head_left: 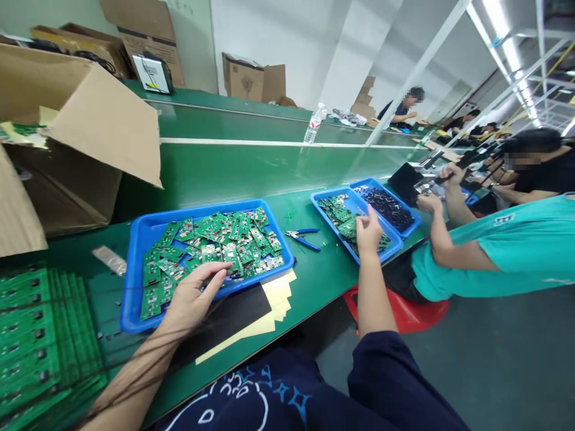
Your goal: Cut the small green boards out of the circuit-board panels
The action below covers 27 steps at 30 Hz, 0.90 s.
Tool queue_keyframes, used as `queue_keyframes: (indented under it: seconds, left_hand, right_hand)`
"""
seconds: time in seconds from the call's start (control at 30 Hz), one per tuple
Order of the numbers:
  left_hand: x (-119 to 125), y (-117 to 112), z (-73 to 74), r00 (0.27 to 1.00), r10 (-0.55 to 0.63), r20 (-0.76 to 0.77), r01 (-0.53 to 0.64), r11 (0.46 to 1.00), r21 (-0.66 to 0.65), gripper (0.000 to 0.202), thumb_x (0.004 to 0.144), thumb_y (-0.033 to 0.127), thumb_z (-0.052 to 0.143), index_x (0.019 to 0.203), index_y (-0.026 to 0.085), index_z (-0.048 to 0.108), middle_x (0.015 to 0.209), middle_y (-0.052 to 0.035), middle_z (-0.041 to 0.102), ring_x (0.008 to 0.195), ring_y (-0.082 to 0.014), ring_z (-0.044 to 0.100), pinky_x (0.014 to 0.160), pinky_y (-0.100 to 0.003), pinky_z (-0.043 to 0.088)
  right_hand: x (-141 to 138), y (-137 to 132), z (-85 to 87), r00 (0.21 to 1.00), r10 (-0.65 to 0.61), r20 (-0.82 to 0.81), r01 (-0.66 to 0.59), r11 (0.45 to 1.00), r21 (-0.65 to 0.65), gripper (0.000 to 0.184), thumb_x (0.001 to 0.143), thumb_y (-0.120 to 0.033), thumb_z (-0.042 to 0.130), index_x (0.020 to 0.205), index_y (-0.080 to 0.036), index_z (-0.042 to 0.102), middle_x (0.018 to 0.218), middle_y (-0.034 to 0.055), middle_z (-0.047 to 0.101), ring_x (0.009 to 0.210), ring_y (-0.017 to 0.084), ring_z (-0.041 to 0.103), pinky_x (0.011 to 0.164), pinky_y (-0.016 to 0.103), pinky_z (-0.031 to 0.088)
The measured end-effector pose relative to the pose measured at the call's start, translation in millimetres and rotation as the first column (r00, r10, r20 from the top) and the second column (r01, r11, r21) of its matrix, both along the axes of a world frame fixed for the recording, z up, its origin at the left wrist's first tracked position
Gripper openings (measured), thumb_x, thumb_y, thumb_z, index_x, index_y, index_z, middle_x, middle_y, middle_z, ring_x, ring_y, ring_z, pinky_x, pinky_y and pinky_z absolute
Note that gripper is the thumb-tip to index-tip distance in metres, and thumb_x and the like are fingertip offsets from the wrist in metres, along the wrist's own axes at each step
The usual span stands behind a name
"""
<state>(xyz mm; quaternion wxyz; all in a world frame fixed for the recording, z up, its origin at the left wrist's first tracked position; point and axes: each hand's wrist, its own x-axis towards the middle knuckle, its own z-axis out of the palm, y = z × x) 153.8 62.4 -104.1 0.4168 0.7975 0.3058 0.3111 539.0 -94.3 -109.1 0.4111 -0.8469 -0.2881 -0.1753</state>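
My left hand point(195, 294) hovers over the front rim of a large blue tray point(126, 293), fingers loosely bent and a gap between thumb and forefinger. Many small green circuit boards point(209, 236) lie jumbled in that tray. To the right, my right hand point(369, 232) is over a smaller blue tray point(318, 200), its thumb and forefinger apart. Green boards point(348, 227) lie in that tray right beside the fingertips; whether they touch is unclear. Blue-handled cutters point(305, 238) rest on the green bench between the trays.
Stacked green board panels point(49, 335) stand at the left, below an open cardboard box point(103, 120). Yellow paper sheets point(276, 299) lie at the bench's front edge. A tray of black parts point(386, 203), a water bottle point(314, 124) and a co-worker in a turquoise shirt point(498, 251) are farther right.
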Motion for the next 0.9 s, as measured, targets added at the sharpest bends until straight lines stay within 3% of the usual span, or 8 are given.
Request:
queue_keyframes:
  seconds: [0.2,0.27,0.33,0.4,0.47,0.6,0.77,0.9]
  left_hand:
    - [1,-4,4.4,0.993,-0.098,-0.063,0.108,0.977,0.182,0.029,0.082,0.042,0.048,0.087,0.02,0.067,0.089,-0.0061,0.069,0.085,-0.0185,0.064,0.08,-0.03,0.051]
    - [0,-5,4.4,0.992,-0.106,-0.075,0.119,0.971,0.207,0.028,0.083,0.04,0.047,0.089,0.02,0.066,0.091,-0.0063,0.069,0.087,-0.0184,0.063,0.081,-0.03,0.05]
    - [-1,-4,3.5,0.99,-0.114,-0.079,0.13,0.965,0.226,0.027,0.083,0.039,0.047,0.091,0.02,0.066,0.092,-0.0064,0.068,0.088,-0.0182,0.063,0.081,-0.03,0.05]
    - [-2,-4,3.5,0.989,-0.119,-0.082,0.136,0.96,0.245,0.026,0.084,0.038,0.047,0.091,0.02,0.065,0.092,-0.0063,0.068,0.088,-0.0178,0.063,0.081,-0.029,0.05]
    - [-3,-4,6.5,0.99,-0.115,-0.081,0.132,0.956,0.262,0.025,0.084,0.036,0.047,0.091,0.02,0.065,0.09,-0.006,0.068,0.086,-0.0172,0.063,0.081,-0.029,0.049]
    - [-3,-10,24.5,0.989,-0.118,-0.092,0.138,0.954,0.266,0.026,0.084,0.037,0.045,0.087,0.02,0.065,0.087,-0.0047,0.067,0.082,-0.0164,0.063,0.078,-0.027,0.05]
    - [-24,-32,37.6,0.896,-0.26,-0.36,0.367,0.889,0.273,0.028,0.082,0.042,0.045,0.074,0.024,0.065,0.082,-0.0019,0.066,0.073,-0.0156,0.063,0.066,-0.024,0.05]
    - [-63,-56,10.3,0.841,-0.085,-0.535,0.323,0.871,0.369,0.028,0.081,0.041,0.047,0.09,0.023,0.066,0.094,-0.0067,0.067,0.082,-0.0207,0.064,0.07,-0.03,0.051]
  right_hand:
    - [33,-7,3.5,0.999,-0.046,0.003,0.045,0.966,-0.255,0.059,0.074,-0.018,0.047,0.131,-0.007,0.04,0.105,0.0185,0.062,0.095,0.025,0.057,0.088,0.041,0.042]
    - [23,-4,6.6,0.999,-0.04,0.017,0.042,0.983,-0.181,0.059,0.072,-0.021,0.05,0.129,-0.006,0.044,0.118,0.021,0.054,0.1,0.026,0.055,0.088,0.04,0.042]
    - [-1,0,6.9,0.998,-0.019,-0.052,0.019,1.0,-0.004,0.052,0.073,-0.027,0.05,0.121,-0.007,0.052,0.121,0.0211,0.051,0.096,0.024,0.055,0.082,0.038,0.045]
    - [-38,3,1.8,0.95,0.133,-0.283,-0.091,0.984,0.155,0.044,0.075,-0.034,0.048,0.108,-0.007,0.061,0.105,0.0174,0.058,0.074,0.018,0.056,0.065,0.032,0.048]
    - [-78,6,-8.5,0.765,0.354,-0.538,-0.308,0.935,0.177,0.042,0.071,-0.042,0.054,0.094,-0.009,0.066,0.078,0.0093,0.062,0.051,0.012,0.049,0.047,0.027,0.043]
    - [-133,16,-29.4,0.615,0.427,-0.662,-0.446,0.882,0.154,0.04,0.069,-0.045,0.056,0.082,-0.01,0.069,0.049,-0.0017,0.05,0.037,0.008,0.039,0.035,0.022,0.032]
    - [-136,27,-31.0,0.627,0.419,-0.657,-0.527,0.849,0.039,0.029,0.067,-0.039,0.057,0.076,-0.014,0.069,0.051,0.0003,0.057,0.044,0.01,0.045,0.042,0.023,0.034]
    - [-120,26,-25.2,0.669,0.411,-0.62,-0.572,0.817,-0.076,0.019,0.06,-0.035,0.065,0.066,-0.017,0.064,0.051,-0.0004,0.057,0.049,0.013,0.048,0.05,0.025,0.035]
